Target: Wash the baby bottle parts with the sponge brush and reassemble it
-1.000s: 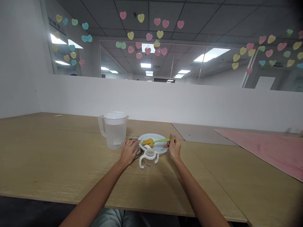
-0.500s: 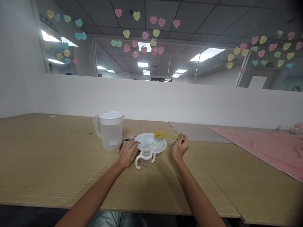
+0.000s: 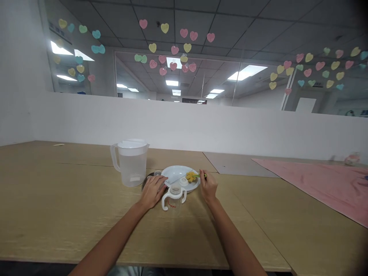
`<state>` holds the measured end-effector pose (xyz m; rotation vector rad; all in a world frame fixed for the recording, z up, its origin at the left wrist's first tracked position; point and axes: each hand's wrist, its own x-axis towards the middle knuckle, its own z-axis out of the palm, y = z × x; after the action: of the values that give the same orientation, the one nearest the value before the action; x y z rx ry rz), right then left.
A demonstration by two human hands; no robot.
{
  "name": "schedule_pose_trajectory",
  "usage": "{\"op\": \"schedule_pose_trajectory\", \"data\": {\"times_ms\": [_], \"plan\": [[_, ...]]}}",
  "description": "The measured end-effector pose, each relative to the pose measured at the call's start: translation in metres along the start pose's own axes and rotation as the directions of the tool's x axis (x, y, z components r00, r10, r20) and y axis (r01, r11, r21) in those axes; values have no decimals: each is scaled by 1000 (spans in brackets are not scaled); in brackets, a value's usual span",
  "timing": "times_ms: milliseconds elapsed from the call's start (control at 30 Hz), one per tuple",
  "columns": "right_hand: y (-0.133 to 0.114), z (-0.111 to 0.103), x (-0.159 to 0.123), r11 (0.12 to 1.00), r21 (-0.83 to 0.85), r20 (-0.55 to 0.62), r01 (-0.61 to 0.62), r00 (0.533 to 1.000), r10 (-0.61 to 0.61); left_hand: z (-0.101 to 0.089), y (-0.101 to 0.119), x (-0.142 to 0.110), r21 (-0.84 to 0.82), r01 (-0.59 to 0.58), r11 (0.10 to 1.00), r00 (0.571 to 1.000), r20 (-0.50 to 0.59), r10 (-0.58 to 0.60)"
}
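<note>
My right hand (image 3: 209, 184) is closed around the green handle of a bottle brush (image 3: 191, 176), whose yellow sponge head is over the right side of a white plate (image 3: 174, 170). A small white ring-shaped part (image 3: 184, 181) sits on the plate beside the sponge. My left hand (image 3: 152, 191) lies with fingers stretched out over a dark round dish (image 3: 144, 181), its fingertips near the plate's left edge. Small clear pieces show partly behind those fingers. In front of the plate stands a clear baby bottle (image 3: 174, 199), upright and uncapped, with a white two-handled holder around its neck.
A lidded translucent pitcher (image 3: 133, 165) stands behind and left of my left hand. Pink cloth (image 3: 313, 182) covers the table's right side, with a small pinkish object (image 3: 352, 158) at its far edge. A low white wall (image 3: 184, 122) runs behind the wooden table (image 3: 71, 207).
My right hand has moved left and down with the brush, bringing the sponge head lower and turning it toward me over the plate. The left hand stays over the dark dish.
</note>
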<state>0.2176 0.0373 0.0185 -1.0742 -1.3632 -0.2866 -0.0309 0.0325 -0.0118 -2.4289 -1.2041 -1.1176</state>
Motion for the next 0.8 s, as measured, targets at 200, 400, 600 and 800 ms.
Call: {"op": "schedule_pose_trajectory", "data": {"times_ms": [200, 400, 600, 800], "plan": [[3, 4, 1, 985, 27, 33, -171, 985, 170, -1, 1, 0, 7, 17, 1000, 1000, 4, -17], [5, 7, 4, 888, 234, 89, -395, 919, 385, 0, 1, -1, 2, -4, 1000, 1000, -31, 4], [1, 10, 4, 742, 423, 108, -520, 842, 528, -1, 3, 0, -6, -11, 1000, 999, -37, 11], [-1, 11, 3, 660, 511, 125, -550, 808, 576, -4, 9, 1, -24, -50, 998, 999, -3, 50]]}}
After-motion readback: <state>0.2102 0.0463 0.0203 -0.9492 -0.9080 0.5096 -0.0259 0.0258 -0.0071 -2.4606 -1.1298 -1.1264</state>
